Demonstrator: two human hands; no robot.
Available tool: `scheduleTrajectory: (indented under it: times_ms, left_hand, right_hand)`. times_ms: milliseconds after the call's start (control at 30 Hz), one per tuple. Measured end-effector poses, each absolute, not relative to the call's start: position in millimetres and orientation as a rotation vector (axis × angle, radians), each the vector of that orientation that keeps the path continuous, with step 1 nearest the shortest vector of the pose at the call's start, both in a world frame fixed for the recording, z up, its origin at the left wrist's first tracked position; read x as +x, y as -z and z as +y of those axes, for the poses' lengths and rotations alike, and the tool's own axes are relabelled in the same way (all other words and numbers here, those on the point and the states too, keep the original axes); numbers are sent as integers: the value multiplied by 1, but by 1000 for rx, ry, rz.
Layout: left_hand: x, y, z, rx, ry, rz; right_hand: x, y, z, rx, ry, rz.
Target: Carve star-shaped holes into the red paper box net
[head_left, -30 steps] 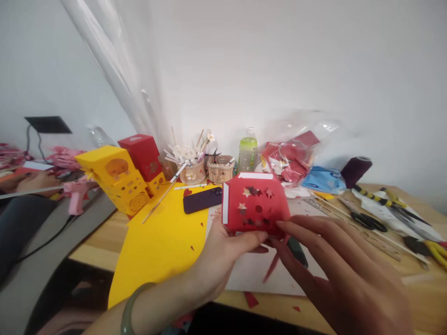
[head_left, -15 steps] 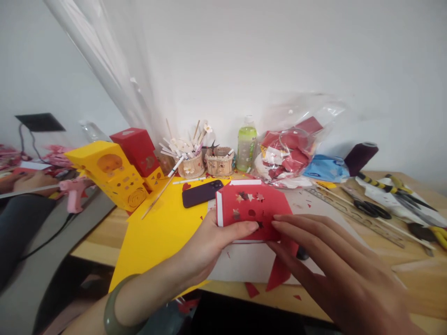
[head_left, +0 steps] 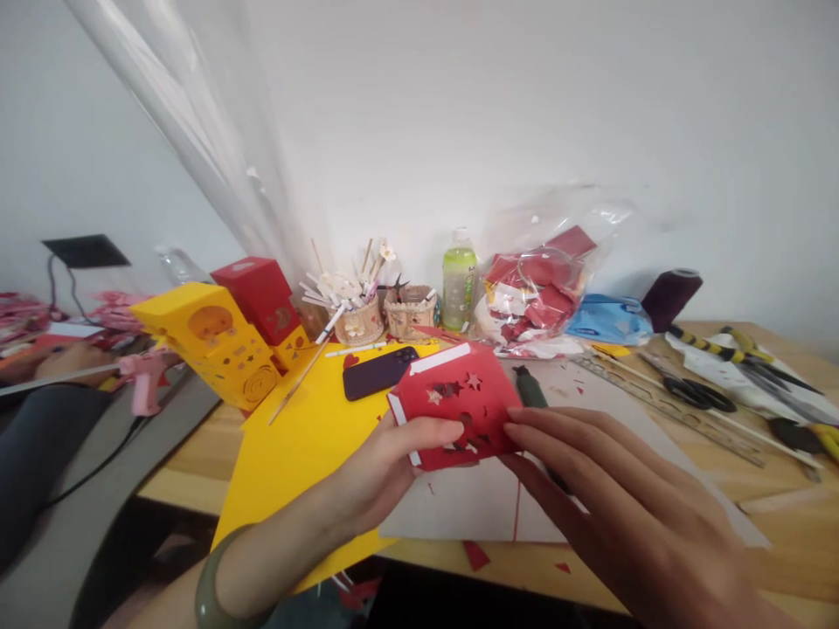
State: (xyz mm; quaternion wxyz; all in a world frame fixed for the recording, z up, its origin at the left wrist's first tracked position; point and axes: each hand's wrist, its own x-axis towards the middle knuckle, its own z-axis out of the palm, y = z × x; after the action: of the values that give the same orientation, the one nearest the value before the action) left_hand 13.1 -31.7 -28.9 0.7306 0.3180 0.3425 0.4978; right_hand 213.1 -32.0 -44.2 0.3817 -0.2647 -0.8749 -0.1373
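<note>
A folded piece of red card [head_left: 486, 393] with star and round cut-outs is held up above the table. White strips run along its left and top edges. My left hand [head_left: 393, 454] grips its lower left side, thumb across the front and the other fingers behind. On the right side, the fingertips of my right hand [head_left: 616, 480] close over the card's edge; what lies behind them is hidden. Under the card lie a white sheet [head_left: 452, 511] and a yellow sheet [head_left: 308, 454]. A dark pen-like tool [head_left: 530, 386] shows just behind the card.
A phone [head_left: 377, 374] lies on the yellow sheet. Yellow [head_left: 197, 328] and red [head_left: 255, 293] paper boxes stand left, near a pink glue gun [head_left: 145, 380] and a co-worker's arm [head_left: 39, 437]. Behind are a green bottle [head_left: 459, 284] and scrap bag [head_left: 537, 293]; scissors [head_left: 695, 391] lie right.
The red card has tilted and moved slightly left. Its right flap, which hung down below before, is now folded in or out of sight. The dark tool has come into view.
</note>
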Motion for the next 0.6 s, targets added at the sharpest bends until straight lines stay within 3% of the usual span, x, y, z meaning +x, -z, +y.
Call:
scheduleTrajectory:
  times_ms: [600]
  left_hand:
    - [12,38,-29,673,-1053,695]
  right_hand:
    - [200,34,-31,-717,181,-2117]
